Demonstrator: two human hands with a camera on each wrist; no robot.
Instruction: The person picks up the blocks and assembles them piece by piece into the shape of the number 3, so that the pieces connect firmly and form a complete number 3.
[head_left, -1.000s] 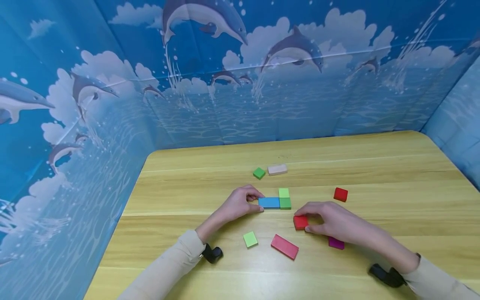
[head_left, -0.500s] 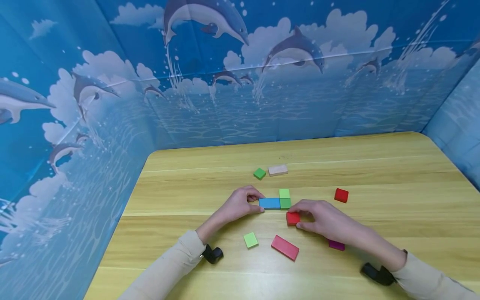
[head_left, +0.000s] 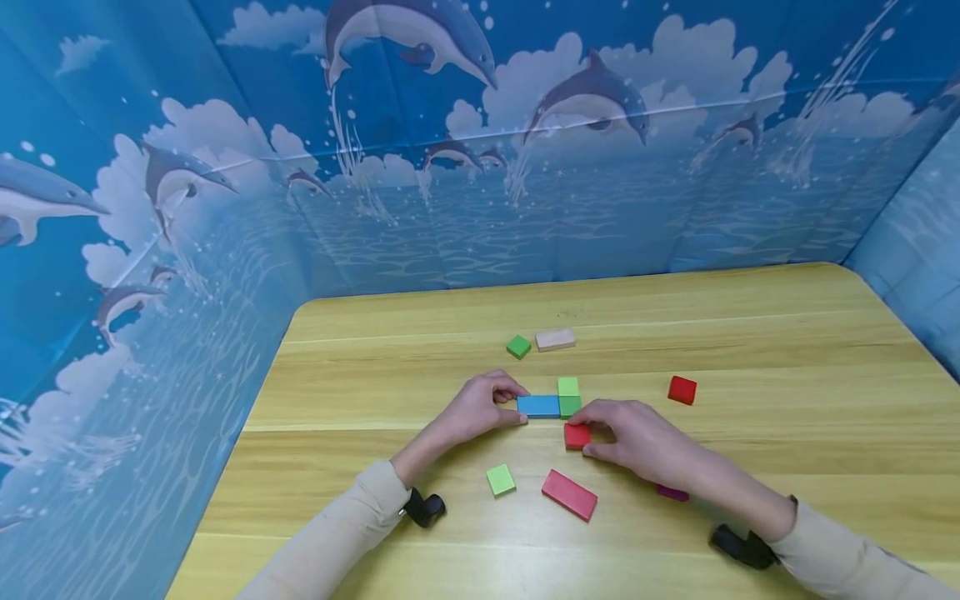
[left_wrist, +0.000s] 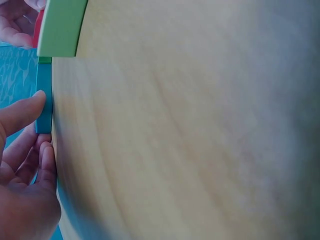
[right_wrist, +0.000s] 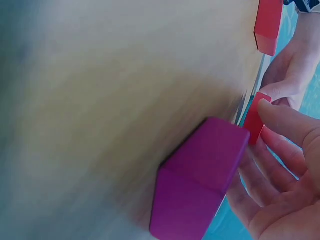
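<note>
One left hand [head_left: 483, 406] pinched a blue block [head_left: 542, 407], the right hand [head_left: 637, 435] a red block [head_left: 576, 437]; both seemed light, rigid, best held by edges.

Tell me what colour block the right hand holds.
The block is red, clearest in the head view.

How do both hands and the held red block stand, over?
Left hand holds blue block, green block at its right end. Right hand pinches red block just nearside of that green; contact unclear. Nothing seen between them.
</note>
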